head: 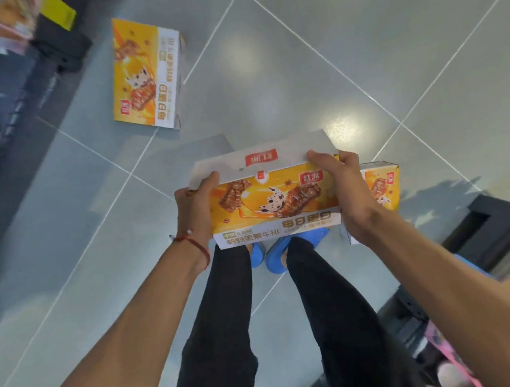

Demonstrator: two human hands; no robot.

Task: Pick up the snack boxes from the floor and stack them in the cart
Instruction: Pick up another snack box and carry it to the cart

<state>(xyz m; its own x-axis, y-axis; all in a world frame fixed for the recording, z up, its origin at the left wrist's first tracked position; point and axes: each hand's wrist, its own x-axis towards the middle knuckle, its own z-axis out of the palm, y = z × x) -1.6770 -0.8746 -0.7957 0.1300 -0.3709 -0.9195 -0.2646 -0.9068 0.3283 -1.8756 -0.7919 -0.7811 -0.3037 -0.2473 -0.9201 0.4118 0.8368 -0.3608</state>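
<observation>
Your left hand grips the snack box at its left end, your right hand at its right end, fingers curled over the far edge; the box hangs between them above your slippers; a second box lies on the floor beyond.

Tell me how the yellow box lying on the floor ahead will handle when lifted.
Probably stiff: the box on the floor shows crisp, square cardboard edges. Likely light: the matching held box is carried by left hand and right hand gripping just its ends. Glossy print may be slippery.
</observation>
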